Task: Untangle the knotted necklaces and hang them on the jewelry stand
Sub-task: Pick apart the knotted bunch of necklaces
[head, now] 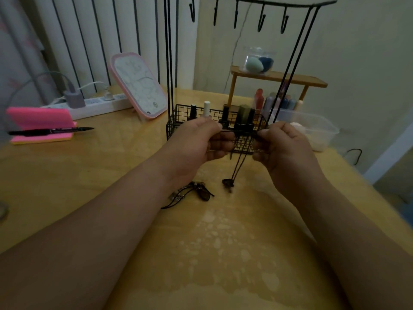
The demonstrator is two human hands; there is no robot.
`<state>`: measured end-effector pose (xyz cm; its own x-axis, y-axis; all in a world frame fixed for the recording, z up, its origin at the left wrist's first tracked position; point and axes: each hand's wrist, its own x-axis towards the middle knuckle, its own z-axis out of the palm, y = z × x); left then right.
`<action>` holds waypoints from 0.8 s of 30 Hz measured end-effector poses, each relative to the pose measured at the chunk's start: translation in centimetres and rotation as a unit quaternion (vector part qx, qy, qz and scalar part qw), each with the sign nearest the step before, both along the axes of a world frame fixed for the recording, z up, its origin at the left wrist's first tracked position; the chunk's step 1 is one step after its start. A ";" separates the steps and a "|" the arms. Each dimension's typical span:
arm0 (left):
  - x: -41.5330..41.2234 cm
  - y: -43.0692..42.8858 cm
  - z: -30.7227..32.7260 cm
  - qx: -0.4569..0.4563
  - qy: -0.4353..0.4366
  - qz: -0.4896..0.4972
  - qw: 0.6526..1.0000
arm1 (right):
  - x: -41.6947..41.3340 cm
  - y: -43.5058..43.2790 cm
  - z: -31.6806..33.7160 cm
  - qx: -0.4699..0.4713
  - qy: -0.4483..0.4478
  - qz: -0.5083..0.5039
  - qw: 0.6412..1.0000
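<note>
My left hand [196, 142] and my right hand [283, 146] each pinch the dark cord of a necklace [237, 166], stretched between them in front of the stand's wire basket [178, 121]. Its strands hang down to a small dark pendant [228, 182] that touches the table. A second necklace [190, 194] with dark beads and cord lies bunched on the table under my left wrist. The black jewelry stand [261, 3] rises behind, and the hooks in view on its top bar are bare.
Nail polish bottles [206, 108] stand in the wire basket. A pink mirror [140, 86], a power strip [96, 105], pink sticky notes [40, 126] with a pen lie left. A wooden shelf [277, 78] with a sponge jar and a clear plastic tub [317, 128] stand right.
</note>
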<state>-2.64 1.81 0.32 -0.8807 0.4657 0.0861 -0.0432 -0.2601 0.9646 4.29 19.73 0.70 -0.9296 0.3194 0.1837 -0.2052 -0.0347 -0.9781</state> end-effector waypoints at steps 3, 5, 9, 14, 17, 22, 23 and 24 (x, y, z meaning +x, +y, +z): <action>0.2 0.2 0.0 0.085 -0.065 -0.052 0.993 | -0.3 -0.1 -0.2 -0.090 0.013 -0.007 0.996; 0.3 0.3 0.0 0.137 -0.104 -0.080 0.982 | -0.4 -0.1 -0.2 -0.147 0.017 -0.005 0.989; -0.2 0.0 -0.2 0.153 -0.095 -0.076 0.981 | -0.7 0.5 -0.2 -0.230 0.016 -0.005 0.973; -0.9 -0.8 0.0 0.215 -0.121 -0.053 0.968 | -0.3 2.2 0.6 -0.334 0.013 0.005 0.943; -1.3 -1.2 0.2 0.254 -0.149 -0.048 0.954 | 0.1 3.1 0.8 -0.329 0.007 0.061 0.942; -2.0 -1.9 0.3 0.281 -0.160 -0.010 0.946 | 0.1 4.1 0.8 -0.105 -0.051 0.054 0.992; -2.1 -2.0 0.2 0.275 -0.159 -0.009 0.948 | 0.1 3.9 0.7 -0.016 -0.072 0.031 0.997; -2.1 -2.0 0.2 0.265 -0.157 -0.016 0.951 | 0.2 3.5 0.6 0.077 -0.093 0.009 0.993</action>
